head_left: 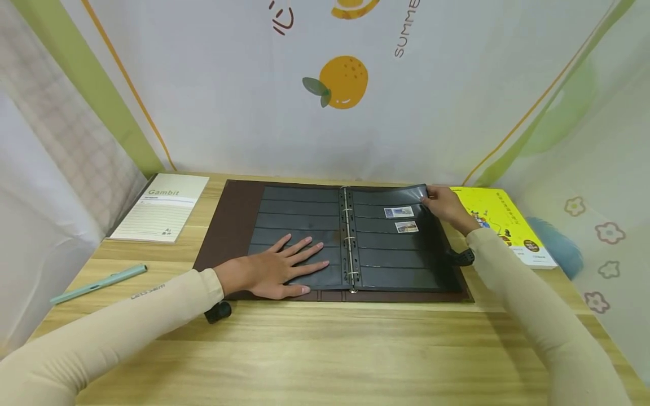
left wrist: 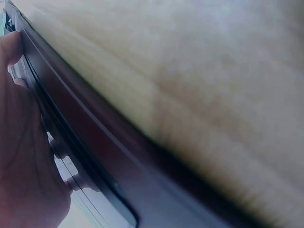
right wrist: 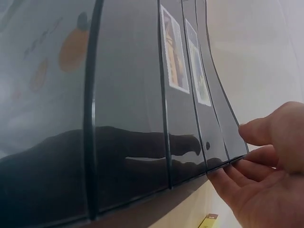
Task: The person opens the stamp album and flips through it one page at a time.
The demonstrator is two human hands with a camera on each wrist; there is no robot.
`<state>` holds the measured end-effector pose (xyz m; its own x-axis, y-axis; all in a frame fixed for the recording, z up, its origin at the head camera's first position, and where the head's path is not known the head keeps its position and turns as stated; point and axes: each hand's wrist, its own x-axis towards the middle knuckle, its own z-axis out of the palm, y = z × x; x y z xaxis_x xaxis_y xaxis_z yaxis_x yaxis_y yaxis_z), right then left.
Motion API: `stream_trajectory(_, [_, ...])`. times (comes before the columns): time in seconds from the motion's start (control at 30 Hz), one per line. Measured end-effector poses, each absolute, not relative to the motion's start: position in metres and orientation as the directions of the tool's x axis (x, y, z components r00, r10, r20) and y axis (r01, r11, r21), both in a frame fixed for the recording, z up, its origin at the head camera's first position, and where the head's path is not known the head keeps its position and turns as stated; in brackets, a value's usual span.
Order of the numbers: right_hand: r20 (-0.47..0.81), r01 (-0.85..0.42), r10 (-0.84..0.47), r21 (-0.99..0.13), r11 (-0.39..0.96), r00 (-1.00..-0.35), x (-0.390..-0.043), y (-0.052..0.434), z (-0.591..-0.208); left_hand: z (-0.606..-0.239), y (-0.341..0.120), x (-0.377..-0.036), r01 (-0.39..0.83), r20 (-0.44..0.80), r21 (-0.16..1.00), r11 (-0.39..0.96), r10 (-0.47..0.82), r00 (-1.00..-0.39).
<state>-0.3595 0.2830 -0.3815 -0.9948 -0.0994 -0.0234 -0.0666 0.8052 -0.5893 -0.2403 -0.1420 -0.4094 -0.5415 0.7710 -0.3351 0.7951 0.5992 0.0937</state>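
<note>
A brown ring-binder stamp album (head_left: 228,225) lies spread on the wooden table, its black pages divided into rows of clear strips. Two postage stamps (head_left: 398,212) sit in the upper rows of the right page (head_left: 386,256). With fingers spread, my left hand (head_left: 274,270) rests flat on the lower part of the left page (head_left: 299,211). At the top outer corner of the right page, my right hand (head_left: 447,206) pinches the sheet between thumb and fingers. The right wrist view shows that corner lifted, the fingers (right wrist: 256,171) beneath its edge.
A pale Gambit notebook (head_left: 162,211) lies at the back left, with a light green pen (head_left: 101,283) nearer the front. Behind my right wrist is a yellow book (head_left: 500,217). A white curtain (head_left: 244,113) with fruit prints hangs along the table's back edge.
</note>
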Motion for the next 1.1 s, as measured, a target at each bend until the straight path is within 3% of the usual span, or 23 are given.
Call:
stream_trajectory(0.47, [0.000, -0.082, -0.100, -0.560, 0.824, -0.995, -0.354, 0.279, -0.384, -0.413, -0.144, -0.242, 0.800, -0.325, 0.095, 0.592, 0.778, -0.537])
stream_trajectory(0.6, [0.019, -0.103, -0.117, -0.638, 0.763, -0.993, -0.350, 0.284, -0.386, -0.413, -0.143, -0.242, 0.799, -0.330, 0.099, 0.593, 0.777, -0.536])
stream_trajectory(0.7, [-0.011, -0.081, -0.156, -0.815, 0.573, -0.988, -0.349, 0.293, -0.386, -0.413, -0.142, -0.243, 0.798, -0.332, 0.097, 0.595, 0.775, -0.538])
stream_trajectory(0.83, [-0.144, 0.110, -0.309, -0.986, 0.125, -0.940, -0.346, 0.311, -0.384, -0.412, -0.143, -0.243, 0.797, -0.330, 0.093, 0.596, 0.774, -0.540])
stream_trajectory(0.97, [-0.178, 0.351, -0.556, -0.910, -0.221, -0.812, -0.337, 0.330, -0.388, -0.412, -0.143, -0.242, 0.797, -0.333, 0.096, 0.596, 0.774, -0.539])
stream_trajectory(1.1, [-0.087, 0.538, -0.760, -0.757, -0.370, -0.645, -0.316, 0.348, -0.395, -0.412, -0.142, -0.241, 0.797, -0.331, 0.099, 0.596, 0.775, -0.538])
